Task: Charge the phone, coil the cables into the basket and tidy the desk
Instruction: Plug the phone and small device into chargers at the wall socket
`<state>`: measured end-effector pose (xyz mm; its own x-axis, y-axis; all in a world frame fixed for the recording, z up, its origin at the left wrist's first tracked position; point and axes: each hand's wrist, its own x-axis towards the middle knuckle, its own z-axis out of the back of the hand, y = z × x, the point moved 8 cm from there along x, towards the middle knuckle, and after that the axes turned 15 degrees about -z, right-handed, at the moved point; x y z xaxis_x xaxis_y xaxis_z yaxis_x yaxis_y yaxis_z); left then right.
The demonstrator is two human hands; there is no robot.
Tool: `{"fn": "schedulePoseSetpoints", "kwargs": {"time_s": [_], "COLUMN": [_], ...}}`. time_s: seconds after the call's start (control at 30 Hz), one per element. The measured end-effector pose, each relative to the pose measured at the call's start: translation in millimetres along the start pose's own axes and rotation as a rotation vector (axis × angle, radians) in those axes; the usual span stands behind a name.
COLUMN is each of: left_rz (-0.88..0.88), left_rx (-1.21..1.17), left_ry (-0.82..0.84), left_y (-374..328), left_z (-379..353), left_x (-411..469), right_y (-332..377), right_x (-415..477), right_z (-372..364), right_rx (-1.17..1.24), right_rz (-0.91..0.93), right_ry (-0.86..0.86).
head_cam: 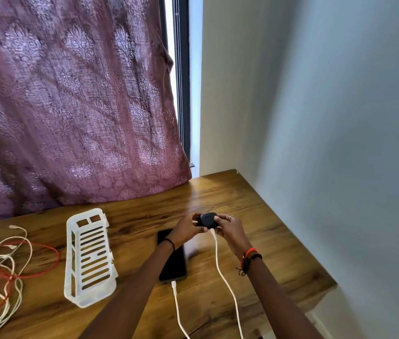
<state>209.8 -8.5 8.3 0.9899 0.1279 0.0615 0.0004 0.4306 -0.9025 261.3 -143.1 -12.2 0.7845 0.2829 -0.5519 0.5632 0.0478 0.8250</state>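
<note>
The phone [172,260] lies face up on the desk [254,241], partly under my left forearm, with a white cable [177,311] plugged into its near end. Just beyond it, both my hands hold a small black charger [207,219] above the desk: my left hand [186,227] has its fingers closed on the charger's left side, and my right hand [228,227] has its fingers closed on the right side, beside the white plug [213,234] of a second cable [228,285] that enters the charger from below. To the left of the phone, apart from it, a white slotted basket [89,256] stands on the desk. Farther left, a tangle of white and red cables [0,267] lies loose on the desk. A purple patterned curtain [71,99] hangs behind the desk.
</note>
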Motion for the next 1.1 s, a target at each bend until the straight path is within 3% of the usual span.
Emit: {"fn": "schedulePoseSetpoints", "kwargs": {"time_s": [0.23,0.33,0.83,1.1], "left_rz": [0.025,0.019,0.086,0.010], "left_rx": [0.195,0.292,0.326,0.178], "left_ry": [0.037,0.039,0.084,-0.133], "left_y": [64,50,59,44], "left_z": [-28,-30,-42,-33], "left_x": [20,14,8,-18], "right_y": [-33,-37,-50,-50], "right_x": [27,32,38,-1], "right_z": [19,23,36,58], "right_rx": [-0.143,-0.171,-0.192,-0.190], "right_rz": [-0.077,-0.077,-0.133,-0.065], "right_ry": [-0.140,-0.174,-0.268,-0.409]}}
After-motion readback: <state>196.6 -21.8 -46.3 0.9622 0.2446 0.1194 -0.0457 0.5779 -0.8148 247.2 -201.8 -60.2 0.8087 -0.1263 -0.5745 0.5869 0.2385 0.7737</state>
